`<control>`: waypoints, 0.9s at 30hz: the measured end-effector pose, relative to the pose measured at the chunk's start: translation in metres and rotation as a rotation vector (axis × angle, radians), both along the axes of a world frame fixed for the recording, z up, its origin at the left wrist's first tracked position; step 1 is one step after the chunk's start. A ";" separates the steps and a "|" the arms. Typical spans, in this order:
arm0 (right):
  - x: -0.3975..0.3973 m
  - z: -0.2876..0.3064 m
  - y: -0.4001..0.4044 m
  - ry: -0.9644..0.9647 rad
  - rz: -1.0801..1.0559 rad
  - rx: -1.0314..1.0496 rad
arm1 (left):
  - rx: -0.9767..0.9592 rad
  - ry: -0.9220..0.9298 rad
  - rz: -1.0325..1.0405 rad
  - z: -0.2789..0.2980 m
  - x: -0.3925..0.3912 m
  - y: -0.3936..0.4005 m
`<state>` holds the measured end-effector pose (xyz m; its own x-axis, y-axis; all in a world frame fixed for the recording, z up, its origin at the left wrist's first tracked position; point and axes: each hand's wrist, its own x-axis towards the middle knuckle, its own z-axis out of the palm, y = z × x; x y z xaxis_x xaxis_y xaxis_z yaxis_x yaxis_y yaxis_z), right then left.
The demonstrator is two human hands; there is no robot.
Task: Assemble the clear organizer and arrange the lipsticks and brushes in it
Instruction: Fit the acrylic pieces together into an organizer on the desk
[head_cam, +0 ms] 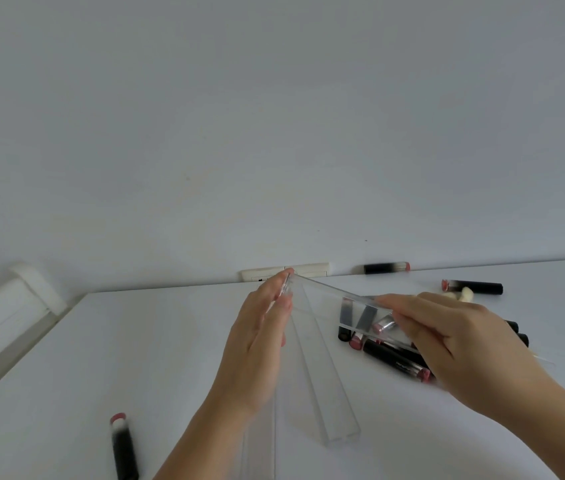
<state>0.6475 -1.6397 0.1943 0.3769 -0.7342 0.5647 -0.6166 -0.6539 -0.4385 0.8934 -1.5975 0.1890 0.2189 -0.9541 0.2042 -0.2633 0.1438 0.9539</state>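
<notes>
Pinching a clear panel [336,299] by its ends, left hand [260,341] and right hand [454,337] hold it above the table [135,341].

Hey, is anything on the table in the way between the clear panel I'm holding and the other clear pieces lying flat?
Nothing visible is. Both hands, left hand and right hand, hold the clear panel right above the flat clear pieces. The lipstick pile lies to the right, beneath the panel's right end, not on those pieces.
</notes>
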 end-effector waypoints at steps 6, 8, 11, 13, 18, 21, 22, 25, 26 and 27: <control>0.002 -0.001 0.001 0.039 -0.004 -0.025 | 0.011 -0.040 0.031 -0.006 0.002 -0.002; 0.002 -0.002 -0.001 0.051 -0.003 -0.048 | 0.017 -0.035 0.027 -0.006 0.002 -0.002; 0.000 -0.003 -0.002 0.058 0.000 -0.110 | 0.059 -0.019 0.033 -0.004 0.002 -0.002; 0.000 -0.002 -0.002 0.076 0.022 -0.159 | 0.065 -0.008 0.046 -0.003 0.002 -0.003; 0.002 0.000 -0.002 0.134 0.031 -0.234 | 0.019 0.028 0.080 -0.002 0.002 -0.004; -0.001 0.001 -0.005 0.116 0.039 -0.247 | 0.001 0.033 0.149 -0.002 0.002 -0.005; -0.006 0.003 -0.006 0.093 0.017 -0.253 | -0.001 0.049 0.181 -0.003 0.003 -0.005; -0.034 0.009 -0.013 -0.092 -0.162 -0.249 | -0.004 0.141 0.281 -0.003 0.009 -0.007; -0.046 0.009 -0.013 -0.161 -0.228 -0.224 | -0.009 0.164 0.305 -0.003 0.011 -0.008; -0.057 0.008 -0.013 -0.210 -0.287 -0.180 | -0.015 0.180 0.320 -0.003 0.012 -0.008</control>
<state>0.5904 -1.6527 0.2028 0.0330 -0.6751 0.7370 -0.6944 -0.5458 -0.4689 0.9059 -1.6055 0.1862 0.5395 -0.8287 0.1490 -0.1250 0.0962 0.9875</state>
